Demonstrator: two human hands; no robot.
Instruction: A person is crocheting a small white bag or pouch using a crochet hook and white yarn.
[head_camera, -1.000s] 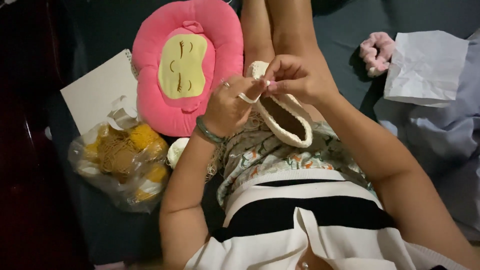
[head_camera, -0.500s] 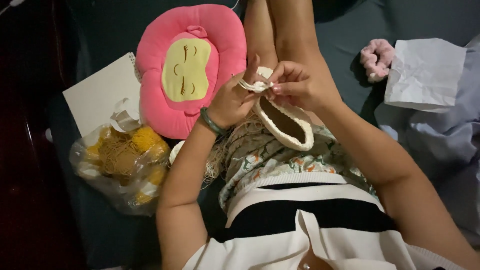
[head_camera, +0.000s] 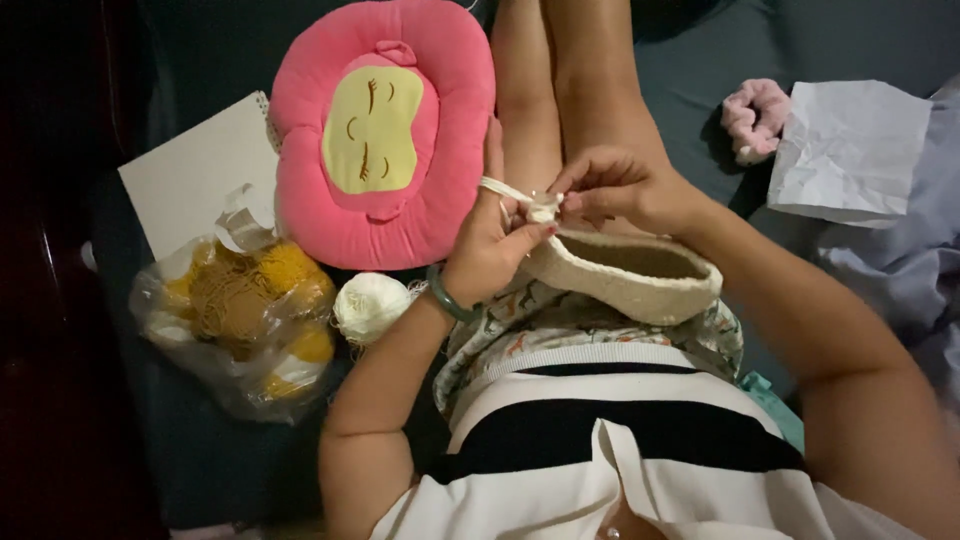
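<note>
Leftmost, a bag of yarn (head_camera: 245, 320) and a white yarn ball (head_camera: 368, 305) lie on the bed (head_camera: 700, 90); the left hand (head_camera: 495, 245) and right hand (head_camera: 620, 190) both pinch the cream crocheted slipper (head_camera: 630, 275) on the lap, at its left tip between them.

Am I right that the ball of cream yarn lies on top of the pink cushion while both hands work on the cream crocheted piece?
Not quite. In the head view the ball of cream yarn lies off the pink cushion, just below its lower edge, beside the plastic bag of yellow yarn. The rest holds: the left hand and right hand both work on the cream crocheted piece.
</note>
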